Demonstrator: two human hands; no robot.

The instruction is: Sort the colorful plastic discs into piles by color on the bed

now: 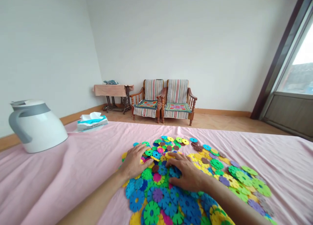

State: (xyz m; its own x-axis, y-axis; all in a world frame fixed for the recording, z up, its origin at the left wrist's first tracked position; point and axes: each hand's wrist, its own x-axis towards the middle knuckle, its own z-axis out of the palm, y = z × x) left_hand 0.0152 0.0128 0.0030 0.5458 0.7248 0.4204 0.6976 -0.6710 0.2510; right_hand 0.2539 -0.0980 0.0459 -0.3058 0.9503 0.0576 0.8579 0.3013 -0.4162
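A wide heap of notched plastic snowflake discs [157, 195] in blue, green, yellow, pink, purple and brown covers the middle of the pink cloth [85, 166]. My left hand [137, 161] rests palm down on the heap's left edge, fingers stretched forward and thumb pointing right. On the right, my right hand [183, 171] lies over the discs with its fingers spread to the left. Both hands touch discs, and neither visibly grips one. What lies under the palms is hidden.
A white and grey jug [45, 129] stands at the left, with a tissue box [92, 122] behind it. Beyond the cloth's far edge are two wooden armchairs [177, 93] and a covered sewing table [110, 90]. A door with a window [297, 78] is at the right.
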